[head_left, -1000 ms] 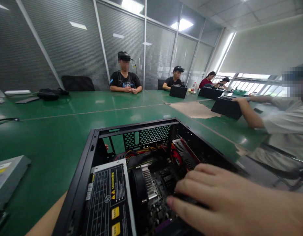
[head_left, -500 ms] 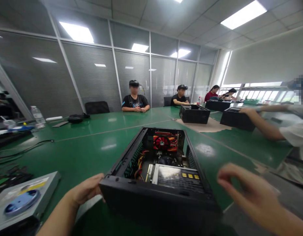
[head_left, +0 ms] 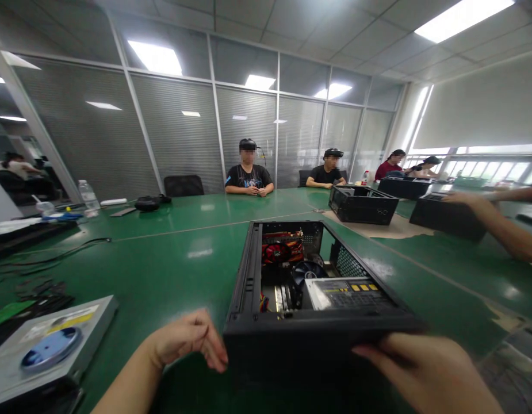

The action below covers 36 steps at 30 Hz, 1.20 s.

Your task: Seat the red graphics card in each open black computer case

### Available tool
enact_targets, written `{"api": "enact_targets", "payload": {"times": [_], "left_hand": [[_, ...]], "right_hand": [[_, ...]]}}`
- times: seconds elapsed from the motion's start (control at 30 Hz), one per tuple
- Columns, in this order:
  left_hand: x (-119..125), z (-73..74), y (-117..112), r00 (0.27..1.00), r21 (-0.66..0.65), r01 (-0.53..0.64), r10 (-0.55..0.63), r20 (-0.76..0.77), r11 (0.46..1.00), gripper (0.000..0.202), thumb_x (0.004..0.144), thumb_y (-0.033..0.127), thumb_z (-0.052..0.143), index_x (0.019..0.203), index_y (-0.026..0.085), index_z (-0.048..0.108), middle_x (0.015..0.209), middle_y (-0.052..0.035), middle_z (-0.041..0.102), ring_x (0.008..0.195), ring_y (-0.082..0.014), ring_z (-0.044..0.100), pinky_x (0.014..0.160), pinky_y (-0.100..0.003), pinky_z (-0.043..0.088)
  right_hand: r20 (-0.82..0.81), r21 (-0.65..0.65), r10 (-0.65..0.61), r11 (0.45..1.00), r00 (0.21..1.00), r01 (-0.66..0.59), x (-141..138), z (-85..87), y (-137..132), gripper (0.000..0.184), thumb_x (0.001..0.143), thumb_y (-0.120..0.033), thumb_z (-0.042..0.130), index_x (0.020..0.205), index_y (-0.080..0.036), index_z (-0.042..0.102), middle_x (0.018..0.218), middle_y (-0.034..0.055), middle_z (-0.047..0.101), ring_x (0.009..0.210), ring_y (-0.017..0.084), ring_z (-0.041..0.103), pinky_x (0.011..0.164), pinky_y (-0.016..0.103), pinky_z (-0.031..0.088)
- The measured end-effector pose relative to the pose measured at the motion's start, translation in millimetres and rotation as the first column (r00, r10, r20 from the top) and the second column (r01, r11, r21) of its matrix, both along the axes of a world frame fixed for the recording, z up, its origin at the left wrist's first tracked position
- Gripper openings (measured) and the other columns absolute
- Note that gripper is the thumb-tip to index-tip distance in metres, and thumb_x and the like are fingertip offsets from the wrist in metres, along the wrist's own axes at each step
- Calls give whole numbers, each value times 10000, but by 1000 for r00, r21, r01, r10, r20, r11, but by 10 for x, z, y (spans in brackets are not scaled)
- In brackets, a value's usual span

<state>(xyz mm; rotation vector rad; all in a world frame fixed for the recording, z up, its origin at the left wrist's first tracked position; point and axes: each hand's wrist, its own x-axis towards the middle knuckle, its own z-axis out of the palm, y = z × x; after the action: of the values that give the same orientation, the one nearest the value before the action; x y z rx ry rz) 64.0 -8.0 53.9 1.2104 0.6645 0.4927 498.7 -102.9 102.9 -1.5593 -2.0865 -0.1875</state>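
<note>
In front of me a black computer case (head_left: 300, 351) lies on the green table, its top side uncovered. Inside it show a red graphics card (head_left: 278, 252), a dark cooling fan (head_left: 307, 272) and a power supply (head_left: 347, 292) with a label and yellow squares. My right hand (head_left: 425, 362) grips the case's near right corner, thumb against the near face; its other fingers are partly hidden. Beside the near left corner is my left hand (head_left: 190, 339), fingers loosely bent and holding nothing. Its fingertips are at the case's edge; whether they touch is unclear.
To the left lie an optical drive (head_left: 71, 328) with a blue disc-shaped item (head_left: 50, 348) on it, and dark cables (head_left: 45, 293). Farther off stand another open case (head_left: 363, 206) and a plastic bottle (head_left: 88, 198). Several people sit around the table; a co-worker's arm (head_left: 494, 224) reaches in at right.
The case has turned and sits farther right in view. My right hand has come from the side onto its near right corner. My left hand's hold on the left corner has loosened.
</note>
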Motion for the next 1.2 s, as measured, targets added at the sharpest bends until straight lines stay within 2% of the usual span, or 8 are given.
{"api": "enact_targets", "payload": {"times": [0.07, 0.17, 0.27, 0.37, 0.6, 0.93, 1.1, 1.2], "left_hand": [[-46, -76, 108, 941, -2, -335, 335, 48, 942, 327, 830, 409, 656, 862, 101, 760, 896, -152, 758, 844, -235, 712, 772, -300, 521], [-85, -163, 243, 721, -144, -660, 676, 155, 737, 318, 859, 390, 621, 702, 135, 729, 780, -90, 736, 746, -164, 677, 731, -250, 512], [-78, -198, 270, 674, -94, -715, 718, 171, 693, 319, 842, 371, 644, 663, 116, 715, 730, -87, 705, 708, -155, 645, 720, -248, 500], [-69, -215, 241, 715, 49, -695, 682, 156, 717, 302, 840, 348, 656, 677, 102, 718, 740, -88, 687, 724, -153, 622, 714, -238, 479], [-106, -245, 312, 780, 63, -621, 608, 149, 781, 305, 858, 376, 618, 757, 113, 735, 835, -111, 690, 806, -184, 607, 724, -268, 469], [-46, -215, 323, 759, 175, -635, 650, -37, 752, 265, 825, 396, 670, 865, 140, 729, 918, -102, 679, 875, -195, 597, 691, -252, 465], [47, -191, 324, 719, 241, -651, 686, -110, 720, 312, 799, 421, 699, 987, 172, 699, 1051, -104, 673, 880, -185, 587, 670, -251, 471], [69, -196, 323, 716, 306, -627, 685, -136, 716, 337, 804, 447, 681, 1004, 176, 687, 1075, -99, 666, 853, -176, 583, 657, -249, 463]], "right_hand": [[17, 15, -64, 998, 998, 63, -169, 11, 557, 459, 854, -582, 563, 558, -255, 689, 525, 30, 649, 466, 180, 600, 479, 290, 394], [9, -36, -88, 995, 996, 88, -634, 95, 1563, 460, 882, -595, 533, 706, -214, 719, 699, 80, 710, 684, 222, 658, 617, 296, 421], [-71, -196, 16, 980, 997, -30, -1167, 194, 2401, 365, 919, -475, 557, 990, -150, 706, 971, 151, 718, 899, 228, 655, 755, 295, 441], [-118, -221, 112, 966, 987, -136, -1595, 146, 2770, 403, 919, -445, 574, 1164, -132, 639, 1115, 166, 683, 1012, 233, 632, 835, 309, 445], [-140, -224, 356, 898, 924, -380, -1891, -404, 2473, 411, 922, -508, 541, 1143, -178, 648, 1154, 108, 673, 1054, 224, 615, 898, 323, 432], [-298, -212, 569, 743, 766, -635, -751, -652, 1863, 259, 911, -404, 580, 1006, -195, 699, 953, 55, 695, 868, 168, 627, 780, 270, 450], [-430, -180, 406, 837, 806, -517, -548, -735, 2164, 272, 915, -380, 559, 918, -162, 722, 803, 41, 688, 727, 151, 593, 679, 256, 433], [-469, -199, 379, 835, 798, -514, -533, -763, 2258, 270, 904, -380, 572, 894, -157, 724, 762, 33, 683, 696, 146, 584, 655, 251, 423]]}}
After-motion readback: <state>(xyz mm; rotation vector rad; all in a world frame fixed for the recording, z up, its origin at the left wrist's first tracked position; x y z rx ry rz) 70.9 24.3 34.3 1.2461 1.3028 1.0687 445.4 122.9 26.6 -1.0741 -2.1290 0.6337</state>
